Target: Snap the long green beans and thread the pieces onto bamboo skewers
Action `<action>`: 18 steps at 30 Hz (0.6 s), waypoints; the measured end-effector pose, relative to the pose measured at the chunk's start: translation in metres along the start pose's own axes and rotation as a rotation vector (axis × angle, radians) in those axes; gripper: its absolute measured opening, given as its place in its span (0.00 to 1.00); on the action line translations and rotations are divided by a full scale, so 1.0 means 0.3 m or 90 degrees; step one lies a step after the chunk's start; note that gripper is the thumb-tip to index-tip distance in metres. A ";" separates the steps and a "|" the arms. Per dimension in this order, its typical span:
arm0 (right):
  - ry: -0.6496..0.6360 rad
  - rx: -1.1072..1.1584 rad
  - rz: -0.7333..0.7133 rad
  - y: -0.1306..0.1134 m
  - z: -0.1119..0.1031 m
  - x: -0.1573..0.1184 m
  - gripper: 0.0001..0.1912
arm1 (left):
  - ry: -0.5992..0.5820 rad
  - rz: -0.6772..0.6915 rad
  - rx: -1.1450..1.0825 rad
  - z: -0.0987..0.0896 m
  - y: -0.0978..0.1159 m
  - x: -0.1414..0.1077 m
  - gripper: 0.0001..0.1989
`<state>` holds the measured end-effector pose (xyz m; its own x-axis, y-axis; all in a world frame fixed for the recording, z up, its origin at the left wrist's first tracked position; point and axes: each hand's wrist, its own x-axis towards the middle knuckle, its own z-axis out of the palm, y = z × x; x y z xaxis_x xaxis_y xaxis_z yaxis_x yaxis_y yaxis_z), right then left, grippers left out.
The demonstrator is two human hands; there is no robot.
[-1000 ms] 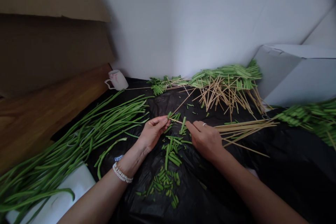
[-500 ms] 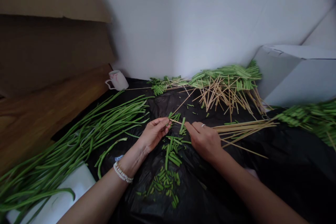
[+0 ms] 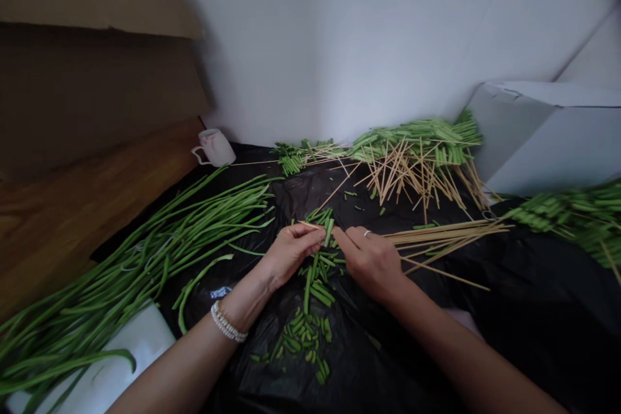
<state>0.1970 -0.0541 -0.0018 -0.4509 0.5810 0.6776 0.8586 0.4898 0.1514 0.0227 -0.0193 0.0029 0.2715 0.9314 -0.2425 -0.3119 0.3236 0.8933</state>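
Observation:
A thin bamboo skewer (image 3: 310, 225) lies across the space between my hands, its left end sticking out past my left fingers. My left hand (image 3: 291, 251), wearing a beaded bracelet, pinches it with thumb and fingertips. A short cut piece of long green bean (image 3: 329, 231) stands crosswise at the skewer, right by my left fingertips. My right hand (image 3: 372, 260), with a ring, is closed around the skewer on the other side of the piece; its fingers partly hide the grip. Loose cut bean pieces (image 3: 320, 294) lie below on black plastic sheeting (image 3: 272, 375).
Whole long beans (image 3: 194, 233) spread at left, partly over a white object (image 3: 140, 343). A mug (image 3: 216, 147) stands behind them. Skewered beans (image 3: 417, 136) pile by the wall, a bundle of bare skewers (image 3: 446, 236) at right, near a white box (image 3: 548, 136). More beans (image 3: 577, 213) lie far right.
My left hand has moved right along the skewer, up close to the bean piece. My right hand and the piece have shifted slightly left.

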 end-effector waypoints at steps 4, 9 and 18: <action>0.007 -0.010 0.002 0.022 0.001 -0.003 0.12 | -0.005 0.035 0.053 -0.008 0.008 0.004 0.13; 0.031 -0.037 0.043 0.068 0.001 -0.013 0.14 | 0.070 0.176 0.300 -0.068 0.044 0.027 0.13; 0.025 -0.033 0.047 0.075 0.008 -0.016 0.14 | 0.108 0.329 0.796 -0.122 0.047 0.044 0.05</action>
<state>0.2180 -0.0445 -0.0033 -0.3765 0.5877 0.7161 0.9011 0.4118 0.1359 -0.0115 0.0036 -0.0015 0.2334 0.9375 0.2582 0.7075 -0.3459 0.6163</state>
